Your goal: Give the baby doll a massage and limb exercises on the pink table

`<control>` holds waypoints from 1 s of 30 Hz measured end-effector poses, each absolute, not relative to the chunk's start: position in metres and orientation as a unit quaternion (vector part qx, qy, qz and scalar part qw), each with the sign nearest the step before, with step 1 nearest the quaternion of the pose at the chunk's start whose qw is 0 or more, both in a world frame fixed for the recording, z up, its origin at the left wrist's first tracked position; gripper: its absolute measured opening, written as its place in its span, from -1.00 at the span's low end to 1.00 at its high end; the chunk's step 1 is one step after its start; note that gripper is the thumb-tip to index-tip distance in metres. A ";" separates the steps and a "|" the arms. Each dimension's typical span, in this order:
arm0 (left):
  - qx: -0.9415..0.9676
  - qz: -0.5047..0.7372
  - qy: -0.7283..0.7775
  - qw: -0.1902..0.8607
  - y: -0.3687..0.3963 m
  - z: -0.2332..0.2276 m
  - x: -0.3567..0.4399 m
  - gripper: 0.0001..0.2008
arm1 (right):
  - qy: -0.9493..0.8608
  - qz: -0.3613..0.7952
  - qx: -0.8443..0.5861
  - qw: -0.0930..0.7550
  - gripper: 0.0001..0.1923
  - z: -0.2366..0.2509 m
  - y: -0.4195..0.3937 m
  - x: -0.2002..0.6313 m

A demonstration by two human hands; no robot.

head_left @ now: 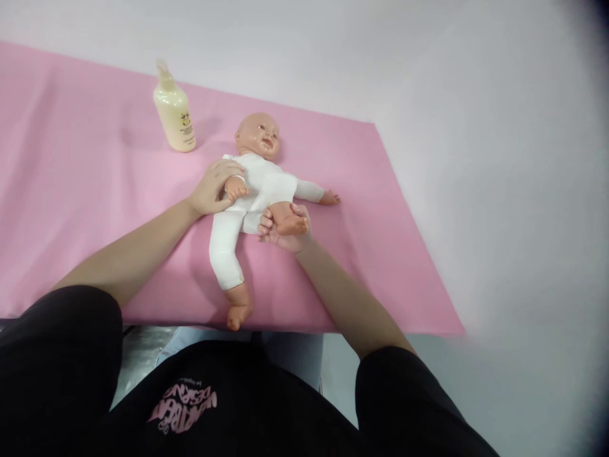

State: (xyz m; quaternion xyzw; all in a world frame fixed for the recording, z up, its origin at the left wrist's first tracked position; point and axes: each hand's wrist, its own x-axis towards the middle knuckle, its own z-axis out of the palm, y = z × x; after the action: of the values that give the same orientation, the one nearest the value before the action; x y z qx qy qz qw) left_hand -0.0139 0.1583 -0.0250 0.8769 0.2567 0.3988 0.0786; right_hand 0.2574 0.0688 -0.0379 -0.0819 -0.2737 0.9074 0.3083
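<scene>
Pink cloth [71,190]: covers the table from the left edge to the right of middle; lightly creased; its near edge hangs at the person's lap
Baby doll [252,190]: lies on its back at the middle of the pink cloth, head toward the far side; white soft body, bare plastic head, hands and feet
Doll's limbs: one leg stretched straight toward the near edge of the cloth, foot just at the edge; the other leg bent up, its foot raised; one arm stretched out to the right, flat on the cloth
Left hand [214,187]: laid over the doll's shoulder and upper arm, fingers loosely curled about them; the doll's small hand shows just beside the thumb
Right hand [285,230]: cupped under the raised foot, fingers wrapped about heel and ankle, holding it clear of the cloth
Lotion bottle [174,113]: pale cream, upright on the cloth, left of the doll's head and apart from it; the top looks like a pump, label too small to read
Sleeves: black, short
</scene>
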 end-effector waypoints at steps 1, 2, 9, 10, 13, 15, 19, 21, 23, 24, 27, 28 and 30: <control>0.877 0.397 0.257 0.080 0.159 -0.026 -0.014 -0.41 | -0.273 0.907 -0.084 0.310 -0.60 -0.038 0.069 0.257; 0.877 0.398 0.256 0.082 0.160 -0.027 -0.014 -0.42 | -0.274 0.907 -0.080 0.309 -0.60 -0.039 0.069 0.256; 0.867 0.403 0.269 0.117 0.159 -0.024 -0.013 -0.47 | -0.311 0.900 -0.033 0.302 -0.54 -0.050 0.073 0.256; 0.865 0.403 0.274 0.122 0.159 -0.023 -0.012 -0.47 | -0.315 0.898 -0.039 0.304 -0.53 -0.051 0.073 0.256; 0.859 0.406 0.285 0.129 0.159 -0.022 -0.011 -0.46 | -0.321 0.894 -0.057 0.308 -0.51 -0.049 0.073 0.255; 0.857 0.410 0.285 0.131 0.158 -0.022 -0.011 -0.46 | -0.320 0.895 -0.056 0.307 -0.51 -0.049 0.073 0.255; 0.857 0.422 0.264 0.133 0.157 -0.022 -0.011 -0.46 | -0.315 0.899 -0.041 0.301 -0.50 -0.050 0.075 0.255; 0.848 0.434 0.269 0.141 0.158 -0.025 -0.011 -0.44 | -0.322 0.897 -0.045 0.299 -0.49 -0.050 0.075 0.256; 0.824 0.460 0.292 0.156 0.162 -0.032 -0.012 -0.39 | -0.337 0.895 -0.036 0.290 -0.47 -0.050 0.073 0.255; 0.805 0.479 0.307 0.166 0.165 -0.036 -0.013 -0.35 | -0.347 0.894 -0.023 0.281 -0.46 -0.050 0.071 0.255; 0.738 0.540 0.350 0.203 0.179 -0.050 -0.018 -0.24 | -0.385 0.892 0.025 0.235 -0.42 -0.049 0.063 0.251; 0.722 0.549 0.362 0.213 0.184 -0.054 -0.020 -0.21 | -0.398 0.891 0.039 0.216 -0.40 -0.049 0.060 0.250; 0.715 0.535 0.388 0.228 0.195 -0.061 -0.028 -0.16 | -0.424 0.887 0.059 0.174 -0.39 -0.046 0.053 0.249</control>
State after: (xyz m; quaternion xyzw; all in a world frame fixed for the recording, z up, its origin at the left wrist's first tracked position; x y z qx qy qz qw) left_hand -0.0277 0.1947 -0.0612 0.7149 0.3877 0.5355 0.2279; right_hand 0.2486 0.0534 -0.0458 0.0588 -0.4238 0.8869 0.1743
